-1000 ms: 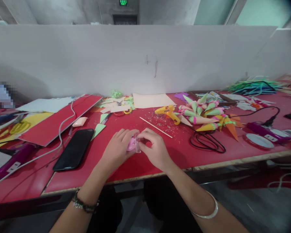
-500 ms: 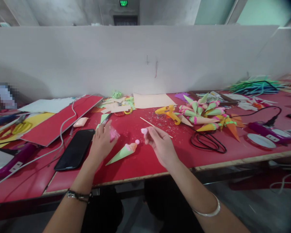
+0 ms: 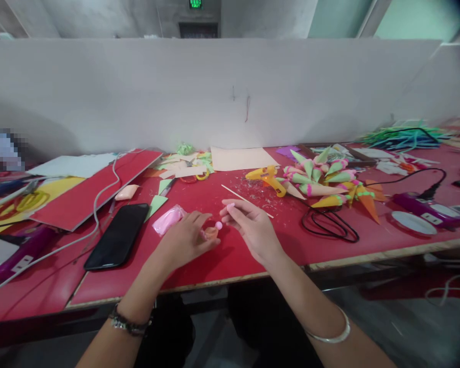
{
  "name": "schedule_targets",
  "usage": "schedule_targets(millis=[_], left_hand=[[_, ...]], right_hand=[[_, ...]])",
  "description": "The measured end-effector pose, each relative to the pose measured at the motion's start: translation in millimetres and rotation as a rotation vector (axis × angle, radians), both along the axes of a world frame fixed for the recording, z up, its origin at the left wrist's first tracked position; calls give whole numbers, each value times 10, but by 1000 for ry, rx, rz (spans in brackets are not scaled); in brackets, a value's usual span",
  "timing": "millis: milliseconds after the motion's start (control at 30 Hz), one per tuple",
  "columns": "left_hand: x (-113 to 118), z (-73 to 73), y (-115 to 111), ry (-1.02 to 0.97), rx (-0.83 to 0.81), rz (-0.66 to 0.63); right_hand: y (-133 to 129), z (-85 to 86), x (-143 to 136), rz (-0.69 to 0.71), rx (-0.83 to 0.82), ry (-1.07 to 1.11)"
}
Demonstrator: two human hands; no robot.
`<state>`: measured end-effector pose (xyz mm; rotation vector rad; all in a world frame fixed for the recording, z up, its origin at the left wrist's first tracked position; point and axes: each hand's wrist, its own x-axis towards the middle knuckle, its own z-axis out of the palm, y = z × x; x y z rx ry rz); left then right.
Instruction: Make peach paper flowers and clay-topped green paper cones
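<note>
Head view has both of the person's hands over the red tabletop (image 3: 230, 263). The right hand (image 3: 255, 230) is closed to a pinch, with a small pink lump (image 3: 230, 206) held at the fingertips. The left hand (image 3: 187, 236) is half open, fingers curved over a small craft piece (image 3: 212, 233); only its orange end and a pink ball (image 3: 218, 225) show, and whether the hand grips it cannot be told. The lump is near that ball but apart from it. A pink packet (image 3: 167, 220) lies just beside the left hand, with a black phone (image 3: 117, 236) farther left. Beyond the right hand lie a thin stick (image 3: 245, 200), a yellow glue gun (image 3: 267, 180) and a pile of paper cones (image 3: 314, 176).
</note>
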<state>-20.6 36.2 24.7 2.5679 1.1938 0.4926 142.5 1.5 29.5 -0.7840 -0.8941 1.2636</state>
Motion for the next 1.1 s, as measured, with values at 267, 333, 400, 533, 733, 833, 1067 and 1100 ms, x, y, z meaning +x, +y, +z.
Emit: schedule_targets(millis=[267, 333, 400, 533, 733, 833, 1067, 1100], left_hand=[[-22, -112, 61, 158, 32, -14], [-24, -82, 61, 114, 62, 9], [-4, -14, 33, -3, 74, 33], [87, 136, -67, -400, -139, 44], [234, 121, -171, -790, -681, 2], [294, 59, -204, -998, -888, 77], [358, 24, -205, -1215, -956, 178], [357, 27, -200, -1211, -936, 199]], right_hand=[[2, -16, 26, -39, 17, -45], [9, -22, 27, -19, 9, -23], [9, -27, 24, 14, 14, -11], [-13, -16, 8, 26, 42, -99], [-39, 15, -2, -144, 248, -432], [-34, 7, 5, -187, 263, -514], [-30, -7, -4, -154, 287, -563], [-30, -10, -8, -133, 283, -567]])
